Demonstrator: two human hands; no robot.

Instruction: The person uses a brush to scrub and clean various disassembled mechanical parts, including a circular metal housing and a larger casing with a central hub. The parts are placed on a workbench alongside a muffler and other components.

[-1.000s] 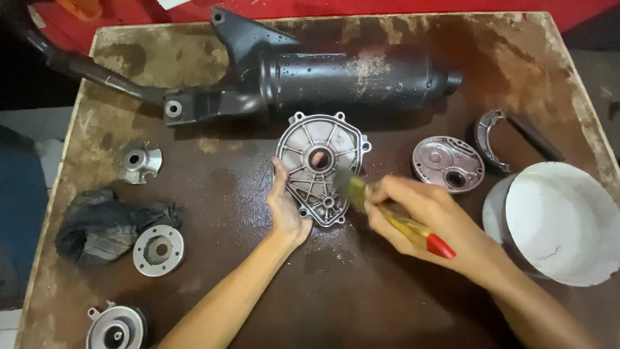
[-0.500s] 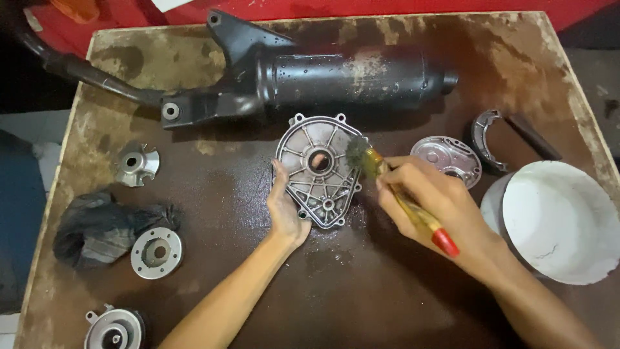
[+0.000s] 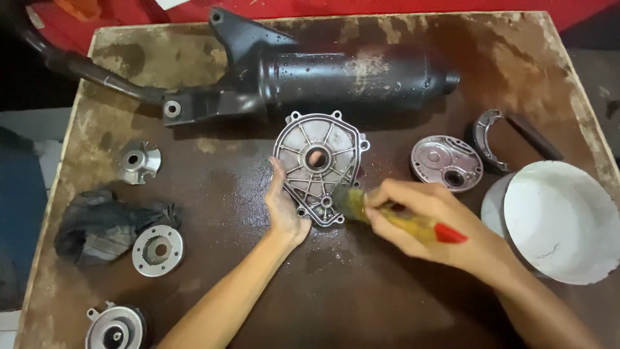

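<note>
A ribbed silver metal cover [image 3: 316, 161] with a round centre hole lies flat on the wet brown table [image 3: 361, 291]. My left hand [image 3: 282, 210] grips its lower left edge, with a fingertip showing through the centre hole. My right hand [image 3: 413, 216] is closed on a paintbrush [image 3: 394, 216] with a yellow handle and red tip. The bristles press on the cover's lower right edge.
A black exhaust muffler [image 3: 336, 74] lies across the back. A white bucket [image 3: 558, 220] stands at the right, with a smaller silver cover [image 3: 447, 161] and a curved brake shoe [image 3: 485, 132] beside it. A dark rag [image 3: 97, 223] and round metal parts [image 3: 157, 249] lie at the left.
The brush has moved from the cover's upper right side down to its lower right edge. My left hand has stayed on the cover.
</note>
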